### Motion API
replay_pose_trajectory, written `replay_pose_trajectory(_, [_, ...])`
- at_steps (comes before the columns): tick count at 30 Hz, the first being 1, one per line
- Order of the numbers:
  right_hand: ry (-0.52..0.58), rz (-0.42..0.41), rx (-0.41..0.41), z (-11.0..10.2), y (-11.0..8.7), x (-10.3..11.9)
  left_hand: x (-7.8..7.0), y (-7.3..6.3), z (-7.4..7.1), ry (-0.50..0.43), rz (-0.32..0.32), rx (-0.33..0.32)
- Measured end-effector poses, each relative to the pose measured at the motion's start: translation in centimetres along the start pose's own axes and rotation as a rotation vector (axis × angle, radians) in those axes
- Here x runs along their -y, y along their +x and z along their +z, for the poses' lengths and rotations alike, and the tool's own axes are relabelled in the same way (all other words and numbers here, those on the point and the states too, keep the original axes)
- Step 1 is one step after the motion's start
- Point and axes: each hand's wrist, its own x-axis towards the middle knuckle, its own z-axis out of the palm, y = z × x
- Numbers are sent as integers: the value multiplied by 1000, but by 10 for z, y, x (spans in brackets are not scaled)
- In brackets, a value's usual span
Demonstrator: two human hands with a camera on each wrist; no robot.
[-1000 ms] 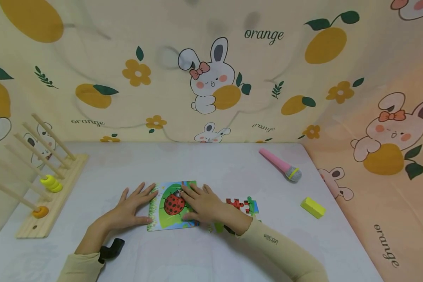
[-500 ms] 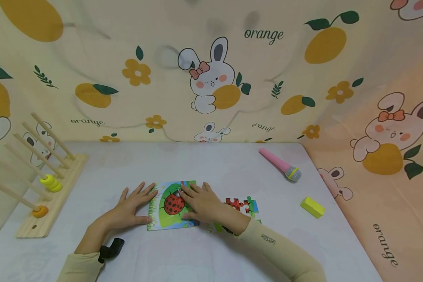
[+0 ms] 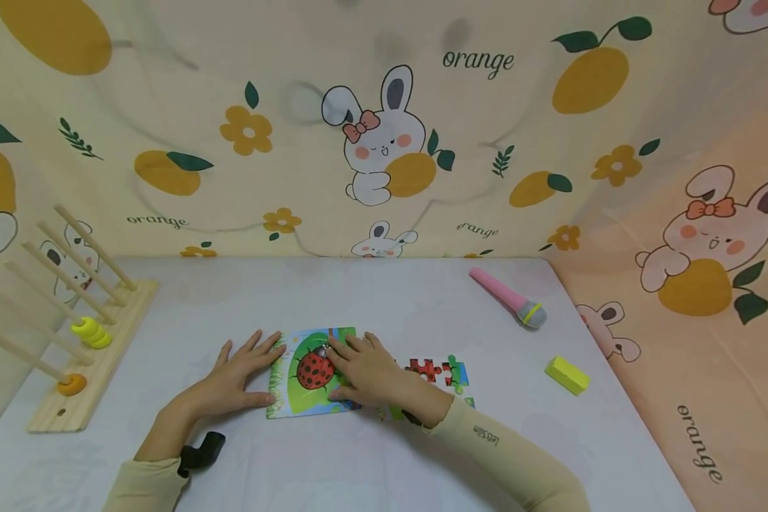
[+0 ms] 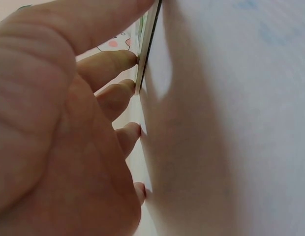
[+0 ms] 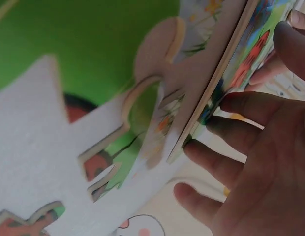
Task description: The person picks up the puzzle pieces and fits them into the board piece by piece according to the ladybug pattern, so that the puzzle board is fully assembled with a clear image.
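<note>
A flat square board with a ladybug picture (image 3: pixel 315 370) lies on the white table. My left hand (image 3: pixel 240 375) is spread at its left edge, with thumb and fingertips touching the edge; the left wrist view shows the fingers (image 4: pixel 115 61) stretched against the thin side. Over the right part of the board rests my right hand (image 3: pixel 372 370), fingers extended on the picture and covering that side. Right of the board, partly hidden under the right forearm, lie loose ladybug jigsaw pieces (image 3: pixel 425 370). In the right wrist view, jigsaw pieces (image 5: pixel 108 152) lie close beside the board's edge (image 5: pixel 216 81).
A wooden peg stand (image 3: pixel 112 348) with yellow and orange rings stands at the left. A pink toy microphone (image 3: pixel 502 291) lies at the back right, and a yellow block (image 3: pixel 567 375) is nearer the right edge. Printed cloth (image 3: pixel 281 178) hangs behind.
</note>
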Motion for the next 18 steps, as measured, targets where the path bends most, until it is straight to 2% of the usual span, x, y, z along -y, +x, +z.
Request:
replay_pose_trajectory(8, [130,-9,52,5,-1,-4,1,1,1,1,4,-3])
replay_pose_trajectory(11, [257,-36,47,0,-4,-12,2,0,2,-8,5,-2])
replay_pose_trajectory(15, [397,-74,-28,-11,-13,-32,1,0,2,-11,5,-3])
replay_pose_trajectory(18, [388,-52,-118,-17,-23,-46,0,0,2,1,9,-11])
